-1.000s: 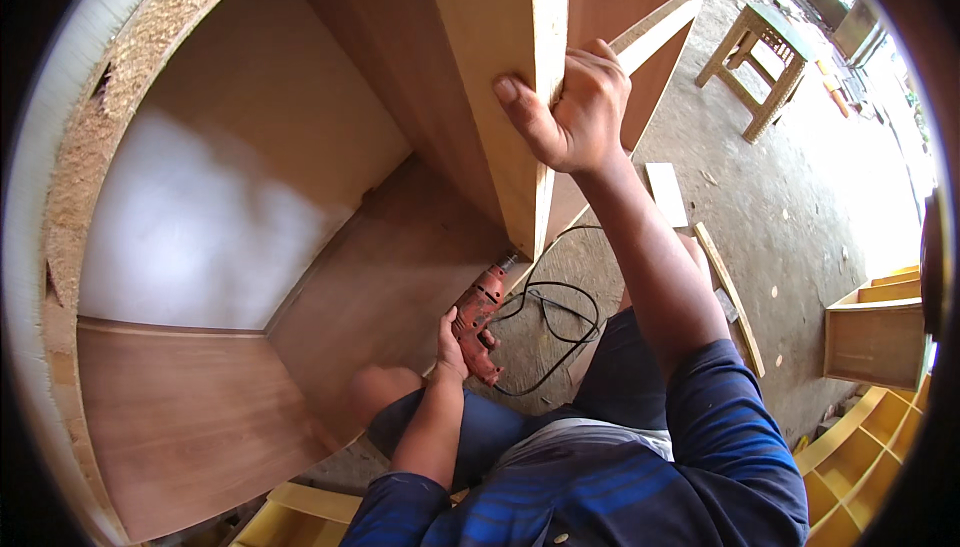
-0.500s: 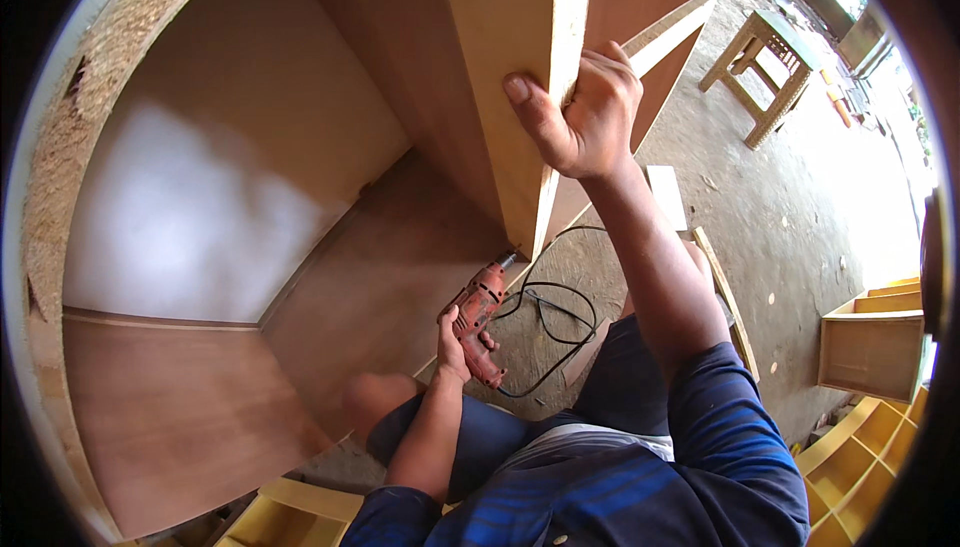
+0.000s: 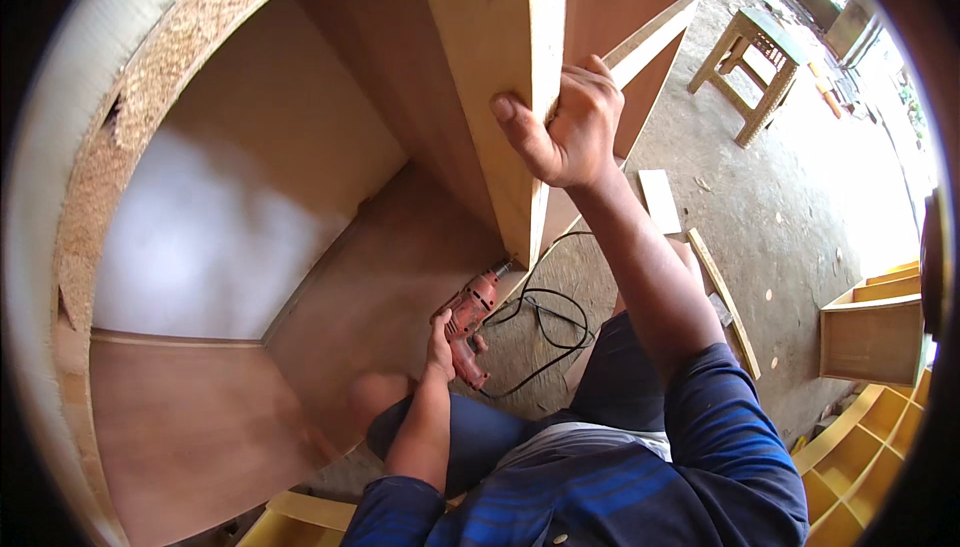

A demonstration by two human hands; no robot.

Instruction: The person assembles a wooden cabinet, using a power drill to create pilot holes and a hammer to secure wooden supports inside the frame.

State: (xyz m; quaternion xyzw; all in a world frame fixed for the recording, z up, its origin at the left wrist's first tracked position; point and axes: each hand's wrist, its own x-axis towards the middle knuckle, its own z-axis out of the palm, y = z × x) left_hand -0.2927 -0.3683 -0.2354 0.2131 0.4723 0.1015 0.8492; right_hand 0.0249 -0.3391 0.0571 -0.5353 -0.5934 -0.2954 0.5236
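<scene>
My left hand (image 3: 441,347) is closed round the grip of a red, scuffed power drill (image 3: 470,309). The drill's chuck points up and away, close to the foot of a pale wooden post (image 3: 485,67); whether the bit touches the wood I cannot tell. Higher up, my right hand (image 3: 575,125) clasps the right edge of that post, thumb on its near face and fingers curled behind. The post edges a brown plywood panel of a large wooden cabinet (image 3: 400,237). A black cord (image 3: 570,347) runs from the drill in loops on the floor.
A stool (image 3: 755,57) stands on the concrete floor (image 3: 780,247) at the far right. A wooden strip (image 3: 725,302) and a white board (image 3: 659,201) lie beside my leg. Yellow compartmented frames (image 3: 865,457) and a wooden box (image 3: 872,337) sit at lower right. The cabinet's rough edge (image 3: 100,167) curves along the left.
The view has shifted a little, so the post and my right hand appear slightly further left. The drill remains near the post's foot, and both hands keep their grip.
</scene>
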